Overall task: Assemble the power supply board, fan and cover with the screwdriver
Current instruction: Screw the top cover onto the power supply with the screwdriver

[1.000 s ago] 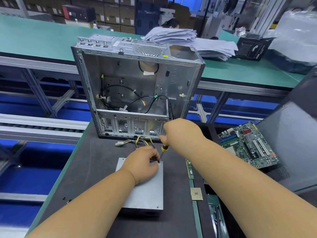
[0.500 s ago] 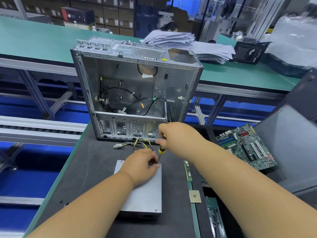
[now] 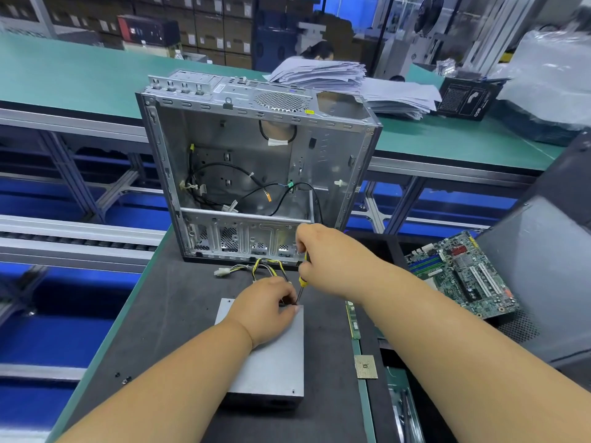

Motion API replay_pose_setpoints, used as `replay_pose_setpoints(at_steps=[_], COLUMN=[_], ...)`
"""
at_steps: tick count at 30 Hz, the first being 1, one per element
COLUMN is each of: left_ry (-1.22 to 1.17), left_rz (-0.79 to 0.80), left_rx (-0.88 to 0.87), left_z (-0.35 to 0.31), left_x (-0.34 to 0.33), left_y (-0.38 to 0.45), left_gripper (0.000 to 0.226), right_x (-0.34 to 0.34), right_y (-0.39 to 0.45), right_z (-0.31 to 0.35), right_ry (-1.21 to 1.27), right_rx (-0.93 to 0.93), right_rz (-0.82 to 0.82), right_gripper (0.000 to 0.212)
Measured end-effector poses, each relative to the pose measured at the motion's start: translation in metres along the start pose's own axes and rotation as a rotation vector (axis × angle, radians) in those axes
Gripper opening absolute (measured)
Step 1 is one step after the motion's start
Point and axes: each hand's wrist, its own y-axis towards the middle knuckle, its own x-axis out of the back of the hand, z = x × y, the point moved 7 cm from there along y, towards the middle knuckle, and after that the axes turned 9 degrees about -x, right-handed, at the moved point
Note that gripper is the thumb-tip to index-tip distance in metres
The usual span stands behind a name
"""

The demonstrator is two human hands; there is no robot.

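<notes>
A grey power supply box (image 3: 271,362) lies flat on the dark mat, its yellow and black cables (image 3: 265,266) running toward the open metal computer case (image 3: 256,174) that stands behind it. My right hand (image 3: 323,260) grips a screwdriver (image 3: 302,284) with a yellow and black handle, its tip down at the box's far right corner. My left hand (image 3: 265,308) rests on the box's far end, fingers curled and pinching at the screwdriver tip. What the fingers pinch is hidden.
A green motherboard (image 3: 460,276) lies at the right, beside a leaning dark side cover (image 3: 550,266). A memory stick (image 3: 351,318) and a CPU chip (image 3: 365,366) lie right of the box. A paper stack (image 3: 351,81) sits on the green bench behind.
The view has shifted slightly. Both hands stay at the box's far right corner with the screwdriver upright on it.
</notes>
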Motion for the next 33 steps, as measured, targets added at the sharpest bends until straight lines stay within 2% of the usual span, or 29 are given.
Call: replay_pose_setpoints(at_steps=[3, 6, 9, 11, 13, 19, 23, 27, 28, 31, 33], left_ry=[0.017, -0.005, -0.03, -0.033, -0.055, -0.059, -0.06, -0.055, -0.051, -0.041, -0.042], left_rz=[0.009, 0.022, 0.034, 0.031, 0.03, 0.046, 0.048, 0.04, 0.032, 0.017, 0.014], left_rx=[0.011, 0.02, 0.024, 0.019, 0.032, 0.041, 0.045, 0.035, 0.026, 0.003, 0.005], left_z=[0.002, 0.002, 0.001, 0.0, 0.001, 0.003, 0.004, 0.003, 0.002, 0.001, 0.0], left_x=[-0.001, -0.002, -0.001, 0.0, 0.0, -0.001, -0.001, -0.001, 0.0, 0.001, 0.001], left_y=[0.0, 0.0, 0.0, 0.0, 0.0, 0.0, 0.0, 0.0, 0.0, 0.001, 0.001], left_gripper=[0.008, 0.007, 0.007, 0.004, 0.01, 0.026, 0.025, 0.016, 0.011, 0.007, 0.007], right_x=[0.001, -0.004, -0.006, -0.005, -0.002, 0.006, 0.003, -0.001, -0.001, -0.002, 0.0], right_y=[-0.001, 0.0, 0.0, 0.0, 0.0, 0.004, 0.01, 0.006, 0.006, 0.005, 0.003], right_z=[0.004, 0.001, 0.0, -0.001, -0.001, -0.01, -0.012, -0.017, -0.018, -0.009, 0.002], right_ry=[-0.099, -0.282, -0.224, -0.107, -0.042, -0.151, -0.348, -0.34, -0.314, -0.042, 0.043], right_rx=[0.049, 0.001, -0.04, -0.061, -0.062, -0.098, -0.178, -0.269, -0.266, -0.124, 0.011], right_rz=[-0.018, -0.112, -0.162, -0.101, -0.017, 0.063, -0.047, -0.167, -0.158, -0.051, 0.0], right_gripper=[0.019, 0.029, 0.026, 0.02, 0.018, 0.024, 0.044, 0.053, 0.049, 0.017, 0.013])
